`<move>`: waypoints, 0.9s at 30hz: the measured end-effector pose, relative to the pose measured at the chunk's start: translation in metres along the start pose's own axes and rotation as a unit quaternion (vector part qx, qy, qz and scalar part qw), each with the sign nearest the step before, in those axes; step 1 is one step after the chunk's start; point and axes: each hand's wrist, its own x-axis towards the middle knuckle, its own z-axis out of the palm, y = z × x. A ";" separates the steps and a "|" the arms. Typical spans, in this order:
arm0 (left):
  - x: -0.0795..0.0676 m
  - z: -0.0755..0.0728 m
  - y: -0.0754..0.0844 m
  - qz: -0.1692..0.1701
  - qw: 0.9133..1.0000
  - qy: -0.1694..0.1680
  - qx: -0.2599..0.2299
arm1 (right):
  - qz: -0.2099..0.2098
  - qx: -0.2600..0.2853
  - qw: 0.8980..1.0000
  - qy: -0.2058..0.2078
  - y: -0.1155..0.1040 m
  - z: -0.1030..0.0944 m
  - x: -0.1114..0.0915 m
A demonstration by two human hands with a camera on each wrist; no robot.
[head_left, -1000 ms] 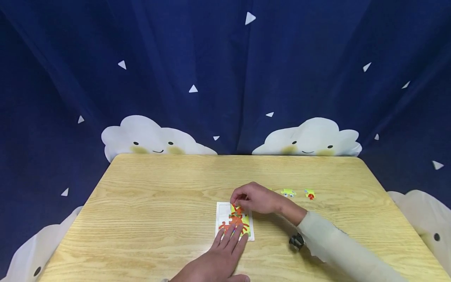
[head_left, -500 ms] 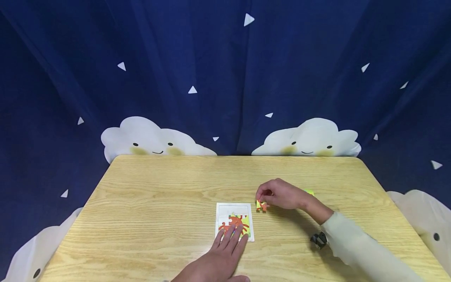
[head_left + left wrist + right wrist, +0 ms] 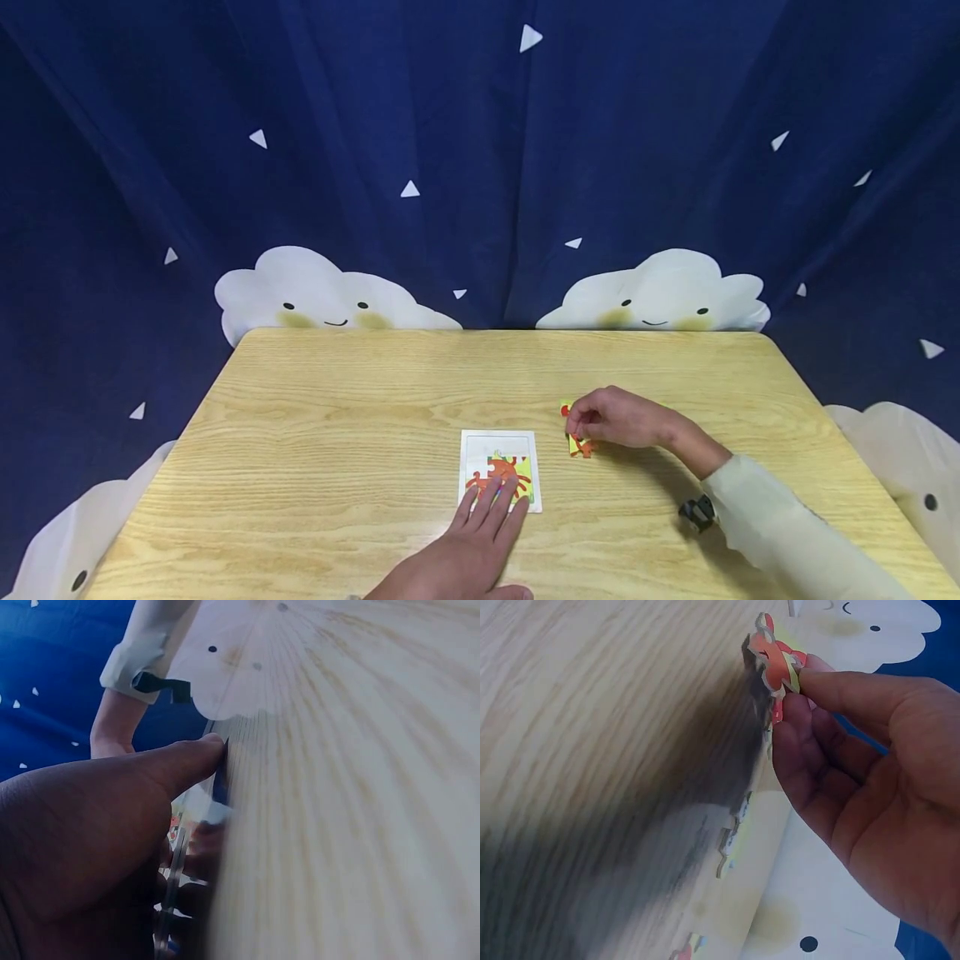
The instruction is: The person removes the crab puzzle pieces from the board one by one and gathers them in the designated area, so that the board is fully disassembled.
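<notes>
My left hand (image 3: 468, 546) lies with straight fingers over the lower part of a white jigsaw board (image 3: 475, 446). Joined pieces with a red crab-like picture (image 3: 510, 468) fill its lower area, partly hidden by those fingers. To the right of the board, my right hand (image 3: 618, 417) pinches a red and yellow puzzle piece (image 3: 579, 447) between thumb and fingers, close over the table. In the right wrist view, that puzzle piece (image 3: 774, 664) is tilted at the fingertips. Another red and yellow piece (image 3: 566, 408) shows just beyond my right fingers.
More loose puzzle pieces (image 3: 735, 832) lie on the table in the right wrist view, hidden behind the right hand in the head view. The wooden table (image 3: 337, 417) ends at a dark blue curtain (image 3: 465, 167) with white clouds.
My right hand has lifted the puzzle piece off the board's upper part and carried it right, onto the table side. White board now shows there. My left hand has stayed put.
</notes>
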 end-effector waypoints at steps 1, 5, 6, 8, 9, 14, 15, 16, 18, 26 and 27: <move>0.000 0.000 0.000 0.001 1.000 0.000 -0.005 | -0.002 0.003 1.000 -0.001 0.001 0.001 0.000; 0.000 -0.001 0.000 0.001 1.000 -0.005 -0.019 | -0.001 0.000 1.000 -0.004 0.005 0.004 0.000; 0.000 -0.001 0.000 0.001 1.000 -0.005 -0.017 | -0.002 -0.001 1.000 -0.003 0.006 0.005 0.000; 0.000 0.000 0.000 0.001 1.000 -0.004 -0.013 | 0.000 -0.002 1.000 -0.003 0.007 0.006 0.000; 0.000 0.000 0.000 0.002 1.000 -0.003 -0.011 | 0.000 -0.001 1.000 -0.002 0.008 0.007 0.000; 0.001 0.003 -0.001 0.006 1.000 0.011 0.002 | 0.007 -0.002 1.000 0.001 0.009 0.007 0.001; 0.000 0.003 -0.001 0.006 1.000 0.015 0.004 | 0.007 -0.004 1.000 0.002 0.010 0.007 0.001; 0.000 0.003 -0.001 0.007 1.000 0.017 0.004 | 0.008 -0.004 1.000 0.002 0.010 0.007 0.001; 0.000 0.003 -0.001 0.007 1.000 0.018 0.000 | 0.010 -0.007 1.000 0.004 0.009 0.007 0.001; 0.000 0.003 0.000 0.003 1.000 0.020 0.007 | 0.010 0.003 1.000 0.000 0.008 0.007 0.000; 0.000 0.003 0.000 0.002 1.000 0.022 0.005 | 0.010 0.003 1.000 0.001 0.008 0.007 0.000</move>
